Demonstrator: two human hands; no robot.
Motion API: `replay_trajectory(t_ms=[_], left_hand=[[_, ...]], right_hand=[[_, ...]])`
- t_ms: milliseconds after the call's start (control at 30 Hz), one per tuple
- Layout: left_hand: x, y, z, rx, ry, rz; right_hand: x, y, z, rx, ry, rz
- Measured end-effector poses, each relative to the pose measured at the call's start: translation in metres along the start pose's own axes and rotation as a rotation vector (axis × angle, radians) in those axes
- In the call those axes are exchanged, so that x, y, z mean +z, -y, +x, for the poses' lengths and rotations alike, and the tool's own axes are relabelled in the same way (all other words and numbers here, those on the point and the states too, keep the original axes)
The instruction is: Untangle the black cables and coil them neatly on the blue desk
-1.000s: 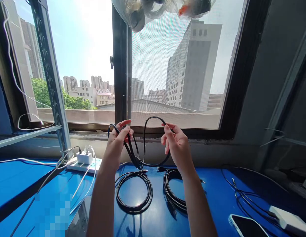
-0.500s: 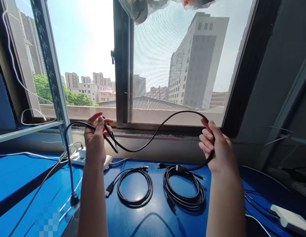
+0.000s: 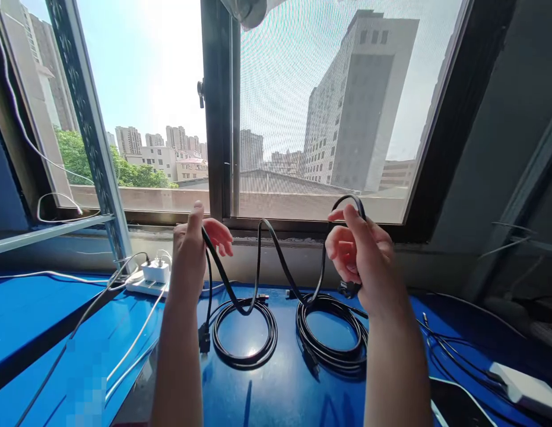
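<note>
A black cable sags in waves between my two hands above the blue table. My left hand carries one part of it, the thumb pointing up and the fingers stretched to the right. Below that hand, an end of the cable hangs down to a black plug. My right hand has the cable between thumb and curled fingers, with a small loop arching above them. Just under its fingers shows another black connector. Where exactly the cable runs through each palm is hidden.
Two coiled black cables, a left coil and a thicker right coil, lie on the blue table. A white power strip stands at back left by a metal shelf post. A phone and white box lie right.
My hands have come closer together, the right one moving left and the left one slightly right. The hanging plug has swung from far left to beneath my left hand. The cable's middle dips lower.
</note>
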State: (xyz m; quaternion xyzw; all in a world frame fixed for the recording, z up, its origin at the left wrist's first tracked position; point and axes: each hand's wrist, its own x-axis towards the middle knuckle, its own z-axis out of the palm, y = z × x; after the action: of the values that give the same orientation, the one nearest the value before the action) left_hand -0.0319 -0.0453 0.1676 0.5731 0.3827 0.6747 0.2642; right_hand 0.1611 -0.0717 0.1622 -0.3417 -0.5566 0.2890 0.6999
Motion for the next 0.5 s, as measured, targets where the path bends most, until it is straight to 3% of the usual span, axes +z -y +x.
replay_trajectory(t_ms=[133,233,367,500], left_hand=[[0.009,0.004,-0.002,-0.108,0.285,0.236],[0.015,0.006,-0.002,-0.138,0.411,0.213],[0.020,0.003,-0.003,-0.076,0.402,-0.006],[0.022,0.001,-0.004,-0.033,0.335,0.027]], right_hand=[[0.006,0.000,-0.005,-0.085,0.118,-0.183],[0.011,0.001,-0.008,-0.153,0.191,-0.332],[0.017,-0.001,-0.009,-0.215,0.260,-0.497],[0.021,-0.005,-0.010,-0.179,0.351,-0.543]])
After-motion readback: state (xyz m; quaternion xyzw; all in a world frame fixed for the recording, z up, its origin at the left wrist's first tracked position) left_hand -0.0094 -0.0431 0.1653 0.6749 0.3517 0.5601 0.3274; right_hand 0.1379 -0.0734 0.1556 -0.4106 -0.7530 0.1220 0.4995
